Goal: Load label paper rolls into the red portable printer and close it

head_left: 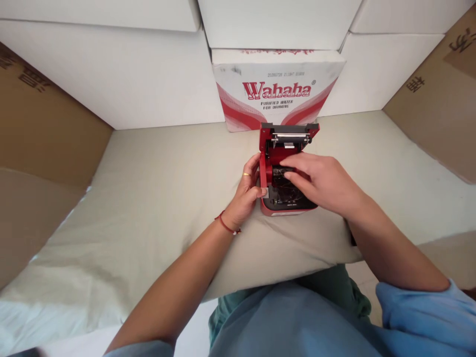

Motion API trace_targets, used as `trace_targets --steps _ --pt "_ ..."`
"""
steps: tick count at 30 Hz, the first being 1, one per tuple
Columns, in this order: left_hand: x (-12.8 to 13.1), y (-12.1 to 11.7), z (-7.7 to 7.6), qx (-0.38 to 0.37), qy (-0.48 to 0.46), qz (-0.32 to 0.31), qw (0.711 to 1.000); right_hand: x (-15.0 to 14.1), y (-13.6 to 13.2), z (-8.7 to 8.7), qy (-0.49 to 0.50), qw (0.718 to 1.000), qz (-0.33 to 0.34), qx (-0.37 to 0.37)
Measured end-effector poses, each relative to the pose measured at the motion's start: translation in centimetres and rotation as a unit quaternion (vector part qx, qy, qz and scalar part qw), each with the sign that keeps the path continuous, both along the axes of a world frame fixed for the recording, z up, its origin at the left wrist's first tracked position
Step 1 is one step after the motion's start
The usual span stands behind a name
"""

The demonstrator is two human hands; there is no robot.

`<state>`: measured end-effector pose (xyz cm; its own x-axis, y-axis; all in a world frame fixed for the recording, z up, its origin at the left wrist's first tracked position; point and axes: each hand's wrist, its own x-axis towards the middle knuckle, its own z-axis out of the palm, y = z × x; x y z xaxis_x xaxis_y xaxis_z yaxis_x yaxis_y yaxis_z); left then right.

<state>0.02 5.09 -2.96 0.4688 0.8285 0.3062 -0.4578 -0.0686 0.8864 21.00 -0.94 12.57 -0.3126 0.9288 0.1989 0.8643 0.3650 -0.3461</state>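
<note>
A small red device [268, 148] with its lid [289, 133] swung up stands on a pale cloth-covered table [156, 198]. Its dark inner bay [288, 194] is exposed. My left hand [243, 196] grips the device's left side, thumb on its front corner, fingers curled round the casing. My right hand [320, 181] lies over the open bay with its fingers reaching down inside; what the fingertips touch is hidden. A ring and a red wrist cord show on my left hand.
A white carton printed "Wahaha" [277, 89] stands right behind the device. Plain white boxes [122, 74] line the back. Brown cardboard boxes flank the left [40, 134] and right [439, 99]. The table's near edge sits against my lap.
</note>
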Motion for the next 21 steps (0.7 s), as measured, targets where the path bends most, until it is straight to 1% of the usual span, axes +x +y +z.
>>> trace_targets --steps 2,4,7,9,10,11,12,14,15,16,17,18,19,20,21 --pt "0.1 0.0 -0.1 0.0 0.001 0.009 1.0 0.8 -2.5 -0.7 0.05 0.995 0.053 0.064" --pt "0.2 0.0 -0.2 0.005 0.007 0.017 1.0 1.1 -5.1 -1.7 0.056 0.99 0.081 0.099" --pt "0.0 -0.4 0.0 0.022 0.026 0.037 0.999 0.6 -8.3 -3.4 0.006 0.991 0.068 0.114" --pt "-0.4 -1.2 0.8 0.071 0.059 0.094 0.991 -0.2 -9.6 -4.4 -0.021 0.991 0.047 0.121" --pt "-0.6 -1.7 1.3 0.119 0.09 0.143 0.978 -0.5 -9.9 -4.8 -0.026 0.991 0.039 0.123" --pt "-0.9 -2.3 1.9 0.177 0.122 0.203 0.955 -0.8 -10.2 -5.1 -0.027 0.991 0.033 0.124" --pt "-1.1 -2.9 2.6 0.241 0.142 0.254 0.926 -1.1 -10.3 -5.3 -0.025 0.992 0.029 0.124" --pt "-1.3 -4.2 3.8 0.371 0.167 0.311 0.859 -1.3 -10.3 -5.3 -0.012 0.992 0.028 0.118" --pt "-1.2 -4.7 4.3 0.433 0.184 0.32 0.822 -1.3 -10.3 -5.2 -0.001 0.993 0.031 0.11" --pt "-1.1 -5.1 4.6 0.478 0.201 0.322 0.792 -1.2 -10.3 -4.9 0.016 0.994 0.035 0.098" --pt "-0.9 -5.5 4.8 0.509 0.215 0.318 0.77 -1.0 -10.2 -4.5 0.039 0.995 0.042 0.082" --pt "-0.6 -5.7 5.0 0.527 0.228 0.319 0.754 -0.7 -10.1 -4.0 0.069 0.994 0.049 0.063" --pt "-0.3 -5.9 5.0 0.535 0.237 0.32 0.745 -0.2 -9.8 -3.4 0.105 0.992 0.052 0.043" --pt "-0.1 -6.0 5.0 0.538 0.244 0.324 0.74 0.3 -9.4 -2.9 0.144 0.988 0.043 0.023" --pt "0.1 -6.1 5.0 0.539 0.248 0.329 0.735 0.9 -8.7 -2.3 0.185 0.983 0.017 0.011"
